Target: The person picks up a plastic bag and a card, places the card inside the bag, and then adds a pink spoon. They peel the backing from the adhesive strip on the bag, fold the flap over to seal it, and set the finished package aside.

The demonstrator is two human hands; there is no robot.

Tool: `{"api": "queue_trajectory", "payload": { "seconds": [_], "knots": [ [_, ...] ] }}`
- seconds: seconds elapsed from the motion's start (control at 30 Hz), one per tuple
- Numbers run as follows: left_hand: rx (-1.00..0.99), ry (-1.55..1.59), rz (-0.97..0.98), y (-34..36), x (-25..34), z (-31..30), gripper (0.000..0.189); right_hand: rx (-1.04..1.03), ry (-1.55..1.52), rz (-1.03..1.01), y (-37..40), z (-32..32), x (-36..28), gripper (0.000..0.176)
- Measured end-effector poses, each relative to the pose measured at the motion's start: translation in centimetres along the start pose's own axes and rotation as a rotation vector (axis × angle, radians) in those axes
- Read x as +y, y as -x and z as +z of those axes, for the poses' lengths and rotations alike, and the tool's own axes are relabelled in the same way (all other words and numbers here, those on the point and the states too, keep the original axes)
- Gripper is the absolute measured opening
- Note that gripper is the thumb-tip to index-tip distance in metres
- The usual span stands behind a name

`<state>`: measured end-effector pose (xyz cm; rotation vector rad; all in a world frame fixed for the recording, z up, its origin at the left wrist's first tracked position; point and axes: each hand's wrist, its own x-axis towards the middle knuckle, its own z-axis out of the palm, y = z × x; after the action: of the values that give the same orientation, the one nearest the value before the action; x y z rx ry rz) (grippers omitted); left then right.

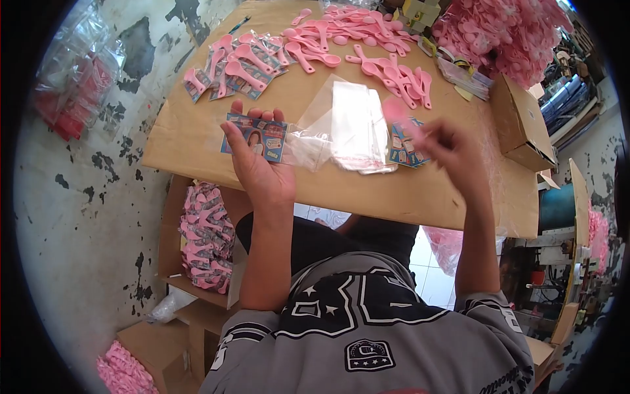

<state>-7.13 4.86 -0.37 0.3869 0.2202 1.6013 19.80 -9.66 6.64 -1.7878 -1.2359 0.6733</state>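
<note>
My left hand [262, 157] is palm up over the table's front edge, its thumb on a blue printed card [254, 136] in a clear bag. In my right hand [449, 148], slightly blurred, is a pink spoon [396, 111] held by its handle. Between the hands lies a stack of clear plastic bags [357, 125]. Beneath the spoon and right hand is a pile of blue cards [401, 150]. Behind my left hand, packed spoons with cards [243, 65] are heaped. Loose pink spoons [354, 29] cover the table's back.
The brown table [190, 138] has an open cardboard box [522, 125] at its right edge. A big bag of pink items [502, 36] is at the back right. Below the table on the left, a box [172, 243] holds packed spoons.
</note>
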Motion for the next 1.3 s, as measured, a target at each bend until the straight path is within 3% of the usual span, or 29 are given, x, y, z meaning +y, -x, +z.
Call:
{"api": "queue_trajectory", "payload": {
  "seconds": [0.07, 0.17, 0.37, 0.57, 0.67, 0.87, 0.97, 1.07, 1.2, 1.3],
  "knots": [
    [-0.019, 0.012, -0.024, 0.0, -0.3, 0.2, 0.053, -0.212, -0.164, 0.079, 2.5, 2.5, -1.1, 0.022],
    [-0.053, 0.006, -0.098, 0.6, -1.1, 0.7, 0.053, -0.282, -0.216, 0.012, 3.6, 5.5, -0.2, 0.023],
    [-0.16, -0.02, -0.269, 2.9, -2.2, 2.0, 0.054, -0.294, -0.66, 0.025, 3.9, 8.2, -1.3, 0.031],
    [-0.168, 0.022, -0.377, 4.0, -2.9, 3.1, 0.056, -0.22, -0.689, 0.017, 3.7, 8.4, -0.8, 0.024],
    [-0.145, 0.014, -0.452, 5.1, -3.7, 3.6, 0.057, -0.093, -0.614, -0.107, 3.1, 10.5, 1.3, 0.025],
    [-0.173, -0.044, -0.553, 5.8, -4.0, 3.5, 0.051, 0.041, -0.584, -0.127, 3.3, 10.9, 0.8, 0.038],
    [-0.198, -0.028, -0.589, 5.7, -4.1, 3.2, 0.048, 0.169, -0.474, -0.23, 3.7, 10.7, -0.1, 0.046],
    [-0.171, -0.016, -0.63, 5.4, -3.8, 3.8, 0.045, 0.36, -0.079, -0.6, 4.0, 9.7, -1.0, 0.056],
    [-0.138, -0.022, -0.653, 4.1, -2.8, 3.7, 0.043, 0.14, -0.006, -0.851, 4.4, 6.4, -0.8, 0.033],
    [-0.192, 0.019, -0.704, 3.6, -2.1, 3.3, 0.046, 0.188, -0.039, -0.716, 4.0, 4.9, -0.4, 0.028]
  ]
}}
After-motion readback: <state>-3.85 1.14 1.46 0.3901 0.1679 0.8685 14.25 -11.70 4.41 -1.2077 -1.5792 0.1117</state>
